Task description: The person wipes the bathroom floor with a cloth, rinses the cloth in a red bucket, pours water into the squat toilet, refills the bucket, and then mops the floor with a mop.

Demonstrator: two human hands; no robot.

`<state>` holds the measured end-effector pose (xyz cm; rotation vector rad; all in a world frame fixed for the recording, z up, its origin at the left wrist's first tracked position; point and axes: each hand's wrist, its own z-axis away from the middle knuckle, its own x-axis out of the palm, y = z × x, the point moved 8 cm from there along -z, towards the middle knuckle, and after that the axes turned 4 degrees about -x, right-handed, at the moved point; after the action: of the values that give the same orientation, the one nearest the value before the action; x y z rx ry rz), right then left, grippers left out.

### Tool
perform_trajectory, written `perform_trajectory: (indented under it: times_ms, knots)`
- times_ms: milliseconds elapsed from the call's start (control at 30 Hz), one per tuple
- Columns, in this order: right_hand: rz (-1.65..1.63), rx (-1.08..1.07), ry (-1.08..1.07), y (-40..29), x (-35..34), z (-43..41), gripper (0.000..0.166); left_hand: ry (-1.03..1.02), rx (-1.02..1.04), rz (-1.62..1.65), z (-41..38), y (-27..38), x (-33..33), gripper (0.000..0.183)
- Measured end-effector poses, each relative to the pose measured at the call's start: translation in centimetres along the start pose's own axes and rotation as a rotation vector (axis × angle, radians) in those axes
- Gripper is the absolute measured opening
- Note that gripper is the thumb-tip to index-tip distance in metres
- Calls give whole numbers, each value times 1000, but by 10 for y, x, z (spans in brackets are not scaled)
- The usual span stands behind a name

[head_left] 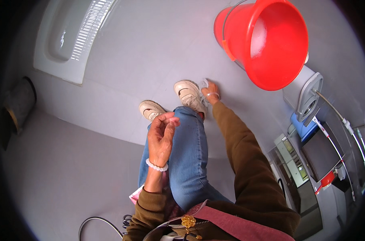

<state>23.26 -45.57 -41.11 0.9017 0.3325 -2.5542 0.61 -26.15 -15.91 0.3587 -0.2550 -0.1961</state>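
Observation:
Low beside my right shoe (pixel 188 93), my right hand (pixel 212 91) is closed around a crumpled whitish, partly see-through cloth or sheet (pixel 204 85) near the grey floor. A clear bracelet circles that wrist. My left hand (pixel 162 138) is raised over my knees in blue jeans (pixel 187 150), its fingers curled and the thumb close to them; nothing shows in it. White beads ring the left wrist. Up and to the right of my right hand is a red plastic bucket (pixel 279 45) with a metal handle and white foam inside.
A white squat toilet (pixel 79 67) is set in the floor at upper left. A dark cylindrical bin (pixel 21 102) is at the left edge. Grey mop bucket (pixel 300 87), mop poles (pixel 330 105), a blue container (pixel 301 125) and a red-headed tool (pixel 327 179) are on the right. A hose (pixel 95 218) lies at bottom left.

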Motion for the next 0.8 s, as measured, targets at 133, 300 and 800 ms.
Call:
perform_trajectory:
  times_ms: [133, 300, 800]
  knots:
    - [-175, 146, 12, 61, 35, 53, 43, 26, 38, 29, -1, 10, -1, 22]
    - [-222, 437, -231, 164, 121, 142, 48, -7, -35, 31, 4, 3, 3, 21]
    - [-848, 700, -47, 158, 139, 131, 54, 7, -1, 80, 3, 6, -1, 20]
